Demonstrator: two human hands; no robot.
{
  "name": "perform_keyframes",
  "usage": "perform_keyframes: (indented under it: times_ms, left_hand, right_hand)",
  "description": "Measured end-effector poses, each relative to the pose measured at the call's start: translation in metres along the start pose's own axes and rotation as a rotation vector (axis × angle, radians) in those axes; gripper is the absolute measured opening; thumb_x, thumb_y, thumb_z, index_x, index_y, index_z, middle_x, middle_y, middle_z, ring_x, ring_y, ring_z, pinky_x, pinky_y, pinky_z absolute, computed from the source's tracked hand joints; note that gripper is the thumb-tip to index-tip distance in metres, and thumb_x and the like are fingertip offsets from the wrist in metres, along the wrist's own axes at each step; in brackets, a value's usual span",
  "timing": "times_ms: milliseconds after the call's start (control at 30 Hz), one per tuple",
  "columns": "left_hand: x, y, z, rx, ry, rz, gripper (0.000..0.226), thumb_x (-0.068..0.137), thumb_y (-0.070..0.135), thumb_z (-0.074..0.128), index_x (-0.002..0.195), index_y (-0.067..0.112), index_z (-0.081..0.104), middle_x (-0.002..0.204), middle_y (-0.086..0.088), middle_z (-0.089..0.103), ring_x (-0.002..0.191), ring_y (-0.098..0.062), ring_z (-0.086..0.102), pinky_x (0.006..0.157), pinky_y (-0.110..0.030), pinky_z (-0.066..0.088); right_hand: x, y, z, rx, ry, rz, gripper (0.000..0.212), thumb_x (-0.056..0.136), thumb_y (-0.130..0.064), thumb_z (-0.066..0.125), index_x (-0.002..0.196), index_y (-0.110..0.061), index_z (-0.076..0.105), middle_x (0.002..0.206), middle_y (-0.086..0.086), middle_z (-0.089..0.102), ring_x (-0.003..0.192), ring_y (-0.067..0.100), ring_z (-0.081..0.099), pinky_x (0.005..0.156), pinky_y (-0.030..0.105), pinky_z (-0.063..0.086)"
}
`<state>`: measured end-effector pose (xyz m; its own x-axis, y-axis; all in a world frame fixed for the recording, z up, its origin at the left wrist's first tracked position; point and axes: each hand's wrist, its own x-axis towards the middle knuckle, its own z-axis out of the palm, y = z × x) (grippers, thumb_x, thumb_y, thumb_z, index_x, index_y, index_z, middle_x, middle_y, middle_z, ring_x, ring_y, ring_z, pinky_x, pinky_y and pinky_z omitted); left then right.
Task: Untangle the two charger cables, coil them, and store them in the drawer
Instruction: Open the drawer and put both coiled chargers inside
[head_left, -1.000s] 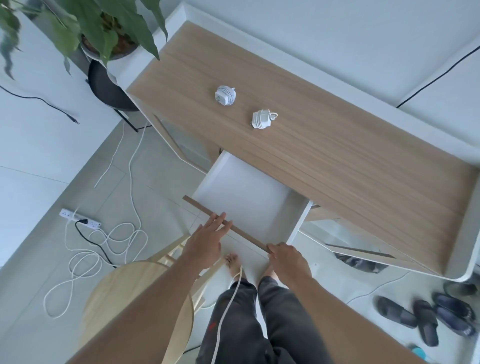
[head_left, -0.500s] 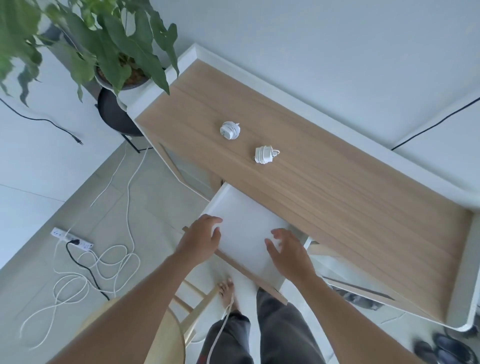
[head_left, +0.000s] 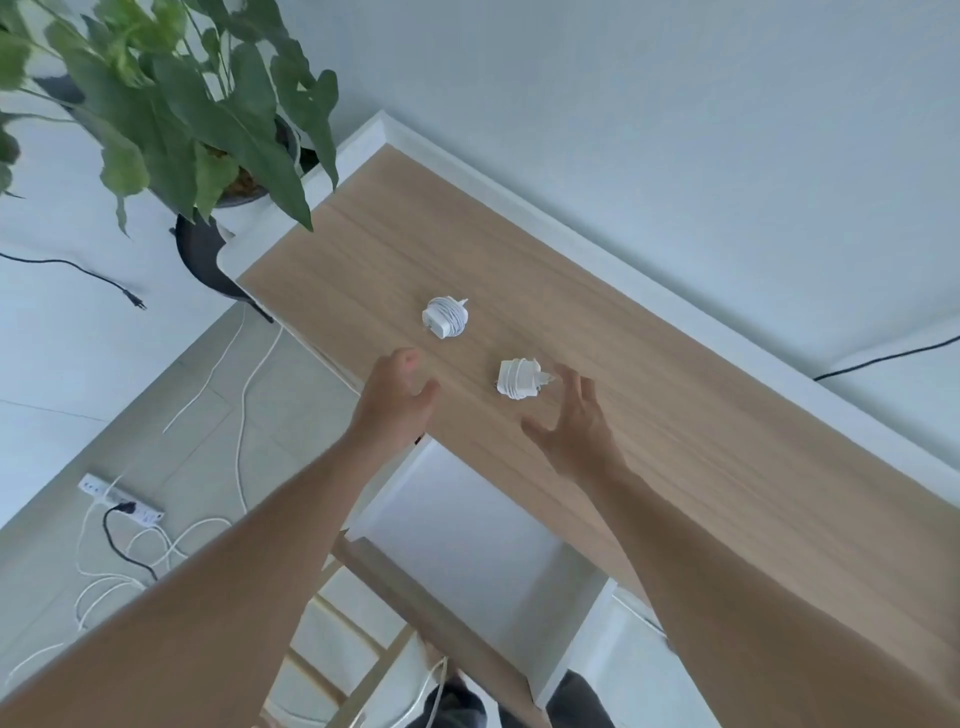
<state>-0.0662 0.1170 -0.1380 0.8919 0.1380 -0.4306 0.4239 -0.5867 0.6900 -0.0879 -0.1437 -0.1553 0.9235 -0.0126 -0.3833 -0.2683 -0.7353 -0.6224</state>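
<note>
Two white chargers with their cables wound around them lie on the wooden desk top (head_left: 649, 395). The left coiled charger (head_left: 445, 317) sits a little beyond my left hand (head_left: 396, 400), which hovers open over the desk's front edge. The right coiled charger (head_left: 517, 380) lies just left of my right hand's (head_left: 574, 423) fingertips; that hand is open, fingers spread, not touching it. Below the desk edge the white drawer (head_left: 467, 525) stands pulled out and holds nothing, its wooden front (head_left: 415, 592) toward me.
A potted plant (head_left: 197, 119) hangs over the desk's left end. On the floor to the left lie a power strip (head_left: 120, 503) and loose white and black cables (head_left: 130, 561). A wooden stool's frame (head_left: 353, 660) shows under the drawer. A white wall backs the desk.
Both hands have left the drawer front and risen over the desk top toward the two coiled chargers. The view has tilted upward; the drawer stays open.
</note>
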Motion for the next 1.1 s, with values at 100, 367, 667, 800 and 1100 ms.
perform_keyframes:
  times_ms: [100,367,667,800,1100]
  left_hand:
    - [0.023,0.013,0.011,0.002,0.017,0.021,0.069,0.099,0.041,0.073,0.160,0.024,0.044,0.150,0.001,0.047,0.128,-0.020,0.058,0.106,-0.044,0.052]
    - [0.076,0.033,0.035,-0.023,0.124,-0.005,0.081,0.088,0.033,0.091,0.154,0.015,0.047,0.140,-0.002,0.044,0.113,-0.021,0.059,0.090,-0.032,0.046]
    - [0.103,0.037,0.053,-0.025,0.241,0.014,0.064,0.088,0.021,0.091,0.142,0.012,0.057,0.136,-0.012,0.053,0.111,-0.025,0.059,0.084,-0.034,0.048]
    - [0.082,0.030,0.055,-0.039,0.230,0.032,0.061,0.089,0.024,0.089,0.141,0.013,0.059,0.134,-0.009,0.057,0.108,-0.019,0.056,0.085,-0.032,0.047]
    - [-0.006,-0.016,0.042,-0.017,0.107,0.104,0.055,0.086,0.043,0.088,0.133,0.032,0.061,0.124,0.012,0.066,0.112,-0.017,0.065,0.088,-0.035,0.057]
  right_hand:
    - [0.023,-0.001,0.003,-0.005,-0.023,-0.066,0.076,0.090,-0.026,0.083,0.155,-0.026,0.043,0.145,0.005,0.048,0.121,0.034,0.063,0.093,0.044,0.055]
    - [0.049,-0.001,0.019,-0.071,0.013,-0.110,0.047,0.097,-0.035,0.075,0.140,-0.029,0.055,0.124,0.000,0.064,0.125,0.028,0.050,0.098,0.062,0.051]
    - [0.055,0.008,0.021,-0.035,0.010,-0.099,0.050,0.097,-0.040,0.077,0.140,-0.036,0.053,0.131,-0.002,0.068,0.141,0.039,0.050,0.103,0.077,0.048]
    - [0.051,0.009,0.019,-0.025,0.044,-0.137,0.049,0.094,-0.036,0.080,0.136,-0.035,0.055,0.125,-0.002,0.070,0.131,0.036,0.056,0.099,0.072,0.053]
    - [0.022,0.024,0.006,0.005,0.110,-0.173,0.049,0.085,-0.024,0.090,0.130,-0.020,0.070,0.111,0.004,0.072,0.086,0.025,0.071,0.069,0.023,0.047]
